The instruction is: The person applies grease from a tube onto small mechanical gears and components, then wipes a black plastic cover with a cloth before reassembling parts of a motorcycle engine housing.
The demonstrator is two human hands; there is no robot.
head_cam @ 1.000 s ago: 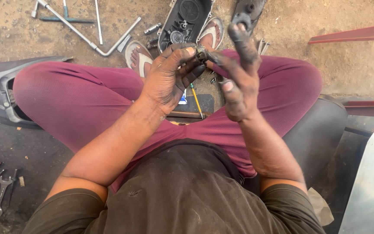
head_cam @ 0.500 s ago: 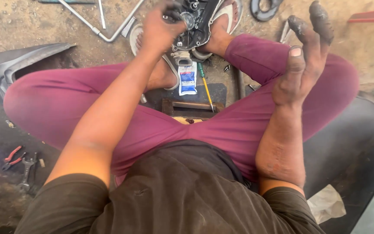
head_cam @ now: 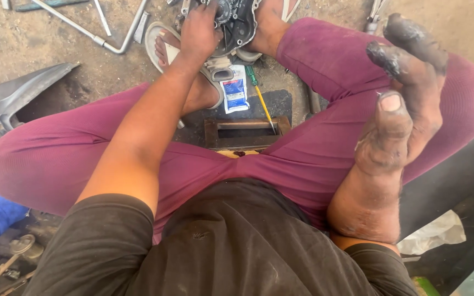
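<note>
Left hand (head_cam: 199, 30) fingers curled down on a dark metal engine cover (head_cam: 237, 22) between the sandalled feet, fingertips hidden, cover cut off by the top edge, right hand (head_cam: 404, 104) raised empty, greasy fingers loosely spread, green-handled screwdriver (head_cam: 260, 97) and small blue-white sachet (head_cam: 235, 94) on the ground beside.

Dirt floor (head_cam: 39, 49) bears a wrench (head_cam: 91, 30), sachet (head_cam: 235, 94), screwdriver (head_cam: 261, 98), wooden frame (head_cam: 246, 131).
</note>
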